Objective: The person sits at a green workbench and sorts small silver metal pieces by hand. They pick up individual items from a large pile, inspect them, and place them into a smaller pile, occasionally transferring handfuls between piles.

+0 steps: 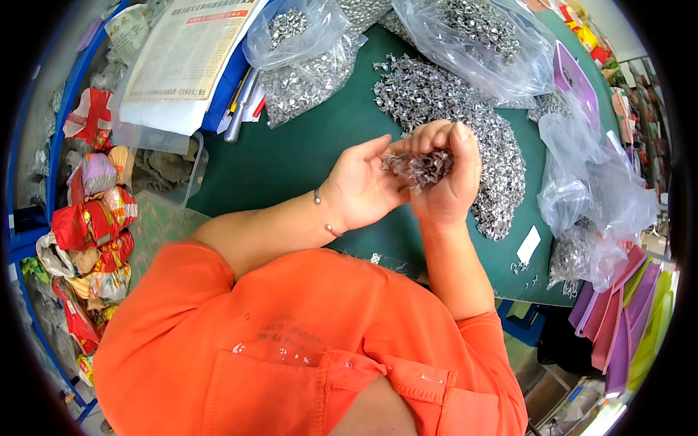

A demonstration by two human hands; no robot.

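My right hand (452,174) is cupped around a handful of small silver metal pieces (424,167), held above the green table (291,156). My left hand (363,185) faces it palm-up, its thumb and fingertips touching the pieces at the top of the handful. A thin bracelet sits on my left wrist. Just behind and to the right of both hands lies a big loose heap of the same silver pieces (465,116) on the table.
Clear plastic bags of silver pieces (305,51) (480,40) lie at the back; crumpled bags (596,189) sit on the right. A printed sheet on a clear tub (182,65) is at left, colourful packets (94,218) beside it, purple and green sheets (625,320) at right.
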